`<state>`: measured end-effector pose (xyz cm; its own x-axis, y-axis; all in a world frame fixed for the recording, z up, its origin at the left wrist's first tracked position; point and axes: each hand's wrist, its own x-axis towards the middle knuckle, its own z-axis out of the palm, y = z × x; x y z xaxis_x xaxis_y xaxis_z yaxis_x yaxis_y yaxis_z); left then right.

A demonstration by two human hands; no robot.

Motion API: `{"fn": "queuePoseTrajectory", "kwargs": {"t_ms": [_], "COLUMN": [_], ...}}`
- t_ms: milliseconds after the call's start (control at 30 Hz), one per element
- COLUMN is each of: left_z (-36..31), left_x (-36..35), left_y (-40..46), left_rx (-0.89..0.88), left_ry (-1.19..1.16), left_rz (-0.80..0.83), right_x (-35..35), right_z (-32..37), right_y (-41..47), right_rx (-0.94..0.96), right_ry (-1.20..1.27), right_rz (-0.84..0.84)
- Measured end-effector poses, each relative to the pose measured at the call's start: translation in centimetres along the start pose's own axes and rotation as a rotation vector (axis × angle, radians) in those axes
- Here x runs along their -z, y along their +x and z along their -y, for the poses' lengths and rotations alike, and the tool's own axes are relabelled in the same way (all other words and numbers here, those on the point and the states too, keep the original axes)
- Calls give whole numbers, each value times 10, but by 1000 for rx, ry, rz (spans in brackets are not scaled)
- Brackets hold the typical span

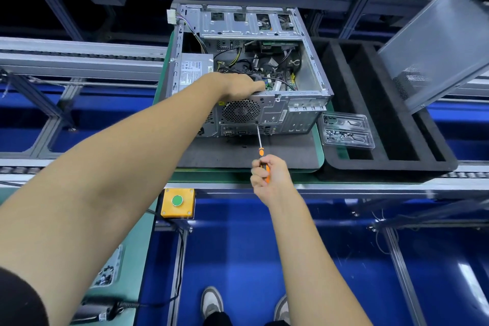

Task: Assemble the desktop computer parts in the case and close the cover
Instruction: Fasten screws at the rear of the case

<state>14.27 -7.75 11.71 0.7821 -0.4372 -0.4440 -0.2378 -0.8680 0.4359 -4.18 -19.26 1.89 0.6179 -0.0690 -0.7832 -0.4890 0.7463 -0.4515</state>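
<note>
An open silver computer case [312, 79] lies on a grey mat, its inside full of cables, with the power supply [194, 67] at the left. My left hand [238, 85] reaches over the case's rear edge and grips a dark part inside, above the round fan grille [240, 110]. My right hand [270, 174] grips an orange-handled screwdriver [260, 140]; its tip touches the rear panel just right of the grille. The case cover [434, 45] leans upright at the far right.
A clear plastic tray [346, 130] of screws sits right of the case on black foam [391, 156] with deep slots. A yellow box with a green button [177, 201] is fixed to the bench front. Another screw tray [107, 270] lies at lower left. Blue floor below.
</note>
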Motion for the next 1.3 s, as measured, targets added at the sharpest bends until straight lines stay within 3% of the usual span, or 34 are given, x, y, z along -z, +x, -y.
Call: {"fn": "queuePoseTrajectory", "kwargs": {"t_ms": [33, 100, 367, 433, 500, 533, 567, 633, 667, 700, 800, 967, 1033, 1100, 1167, 1200, 1267, 1300], "left_z": [-1, -2, -4, -4, -4, -4, -3, -2, -1, -1, -2, -2, -2, -1, -1, -1, -1, -1], "left_x": [0, 1, 1, 1, 1, 0, 0, 1, 1, 1, 3, 4, 4, 4, 4, 3, 4, 4], "left_y": [-1, -1, -6, -6, -6, -5, -4, -3, -3, -2, -2, -2, -1, 1, 3, 3, 3, 3], "left_rx": [2, 5, 4, 9, 10, 7, 6, 6, 9, 13, 27, 50, 59, 62, 52, 48, 49, 53], "left_ry": [7, 9, -34, -45, -42, -38, -36, -33, -29, -26, -25, -75, -62, -47, -48, -52, -44, -45], "left_rz": [1, 2, -4, 3, 9, 9, 12, 14, 16, 20, 30, 51, 54, 61, 75, 79, 75, 72], "right_x": [3, 5, 2, 4, 6, 8, 8, 6, 5, 4, 1, -7, -6, 1, 5, 9, 6, 2], "right_z": [4, 7, -29, -29, -24, -20, -15, -4, 1, 5, 3, -17, -20, -8, 13, 21, 19, 12], "right_y": [1, -2, -7, -4, 0, 3, 5, 4, 0, -2, -7, -11, -10, -1, -1, -2, -5, -6], "right_rx": [-98, -63, 730, 858, 859, 796, 661, 193, 0, -78, 3, 647, 772, 564, 42, -114, -90, 17], "right_ry": [107, 49, -997, -1394, -1523, -1408, -1136, -442, -187, -76, -193, -828, -1012, -808, -216, -27, -79, -233], "right_rz": [55, 55, -547, -575, -529, -461, -317, 51, 175, 210, 68, -497, -552, -369, -3, 85, 60, -9]}}
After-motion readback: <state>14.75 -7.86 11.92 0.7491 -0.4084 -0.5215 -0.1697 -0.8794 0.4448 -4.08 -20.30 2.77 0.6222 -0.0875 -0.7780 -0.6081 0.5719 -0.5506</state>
